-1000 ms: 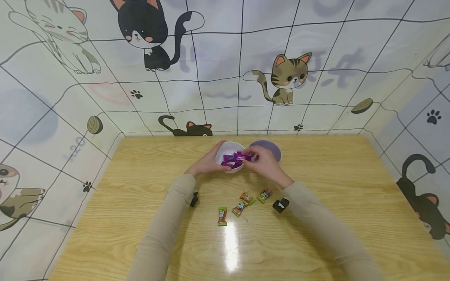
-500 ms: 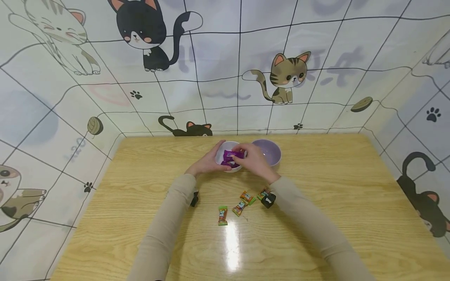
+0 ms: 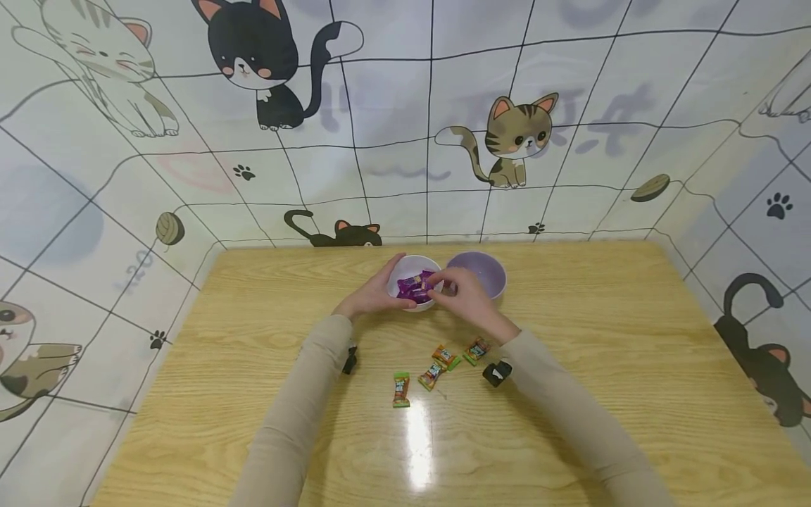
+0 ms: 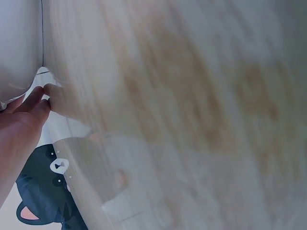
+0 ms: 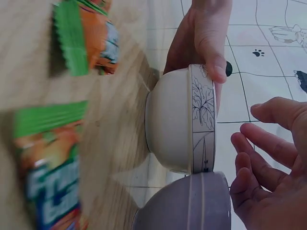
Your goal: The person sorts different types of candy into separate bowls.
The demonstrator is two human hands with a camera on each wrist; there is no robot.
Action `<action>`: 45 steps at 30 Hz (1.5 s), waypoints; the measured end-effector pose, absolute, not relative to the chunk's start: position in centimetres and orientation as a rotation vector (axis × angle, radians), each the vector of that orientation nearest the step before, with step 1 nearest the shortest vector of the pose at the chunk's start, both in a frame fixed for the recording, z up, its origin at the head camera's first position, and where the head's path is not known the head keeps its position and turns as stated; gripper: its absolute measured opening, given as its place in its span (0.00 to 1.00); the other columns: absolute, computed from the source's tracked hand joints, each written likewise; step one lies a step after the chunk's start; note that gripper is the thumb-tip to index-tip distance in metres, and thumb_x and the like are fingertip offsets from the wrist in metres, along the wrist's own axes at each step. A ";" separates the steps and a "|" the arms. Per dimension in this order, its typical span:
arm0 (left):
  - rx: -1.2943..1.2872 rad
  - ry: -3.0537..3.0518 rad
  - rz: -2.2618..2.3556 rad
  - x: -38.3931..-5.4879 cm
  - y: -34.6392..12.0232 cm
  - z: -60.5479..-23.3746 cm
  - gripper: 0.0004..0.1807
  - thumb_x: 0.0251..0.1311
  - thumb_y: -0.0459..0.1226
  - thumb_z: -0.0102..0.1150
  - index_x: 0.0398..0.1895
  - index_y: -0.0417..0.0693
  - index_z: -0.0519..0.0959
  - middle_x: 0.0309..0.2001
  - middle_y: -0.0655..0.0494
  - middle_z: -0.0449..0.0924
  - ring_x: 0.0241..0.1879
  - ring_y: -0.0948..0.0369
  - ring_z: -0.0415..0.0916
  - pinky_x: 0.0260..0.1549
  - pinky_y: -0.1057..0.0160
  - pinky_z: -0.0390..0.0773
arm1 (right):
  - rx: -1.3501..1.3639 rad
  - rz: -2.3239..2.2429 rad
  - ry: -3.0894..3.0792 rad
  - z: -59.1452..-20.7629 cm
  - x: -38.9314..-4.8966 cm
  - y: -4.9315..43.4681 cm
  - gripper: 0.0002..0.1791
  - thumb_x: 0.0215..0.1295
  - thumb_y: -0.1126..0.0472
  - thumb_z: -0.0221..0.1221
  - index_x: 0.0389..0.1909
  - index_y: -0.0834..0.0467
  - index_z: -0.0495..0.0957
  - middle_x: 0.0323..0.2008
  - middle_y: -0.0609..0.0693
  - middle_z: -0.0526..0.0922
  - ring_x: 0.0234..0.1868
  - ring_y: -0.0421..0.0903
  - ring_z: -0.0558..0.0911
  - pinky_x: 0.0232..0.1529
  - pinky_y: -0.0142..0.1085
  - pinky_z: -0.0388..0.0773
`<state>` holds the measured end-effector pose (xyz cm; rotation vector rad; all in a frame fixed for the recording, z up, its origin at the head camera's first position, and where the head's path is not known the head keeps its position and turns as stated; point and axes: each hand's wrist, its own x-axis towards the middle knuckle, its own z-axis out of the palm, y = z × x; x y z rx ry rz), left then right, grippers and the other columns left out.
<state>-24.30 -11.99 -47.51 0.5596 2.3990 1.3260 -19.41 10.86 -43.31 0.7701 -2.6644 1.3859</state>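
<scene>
My left hand [image 3: 372, 292] grips the white bowl [image 3: 412, 263] from its left side, thumb at the near rim. In the right wrist view the bowl's outer wall [image 5: 168, 120] is plain, with a patterned band below the rim. Several purple-wrapped candies [image 3: 414, 287] lie inside it. Over the bowl's right edge is my right hand [image 3: 467, 294]; seen from its wrist, the fingers [image 5: 259, 163] and thumb stand apart with nothing between them. A purple bowl [image 3: 486, 262] stands right beside the white one. The left wrist view catches only part of the left hand [image 4: 21, 124] against the bowl.
Several orange-and-green wrapped candies [image 3: 431, 376] lie on the wooden table [image 3: 602, 317] between the forearms. A black wrist device [image 3: 497, 372] sits below the right wrist, another [image 3: 350, 359] at the left. Cat-patterned wall covering [image 3: 393, 169] rises behind and beside the table.
The right hand brought a purple-wrapped candy leftward into the white bowl, let it go, and drew back a little to the right. The left hand kept its grip on the bowl.
</scene>
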 end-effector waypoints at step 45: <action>0.560 2.391 1.337 -24.2 -12.1 -47.3 0.60 0.48 0.40 0.75 0.78 0.54 0.41 0.73 0.44 0.51 0.69 0.48 0.53 0.66 0.47 0.53 | 0.913 1.445 -2.835 -46.9 -14.4 18.3 0.11 0.55 0.70 0.66 0.41 0.62 0.82 0.38 0.51 0.84 0.37 0.48 0.77 0.36 0.36 0.75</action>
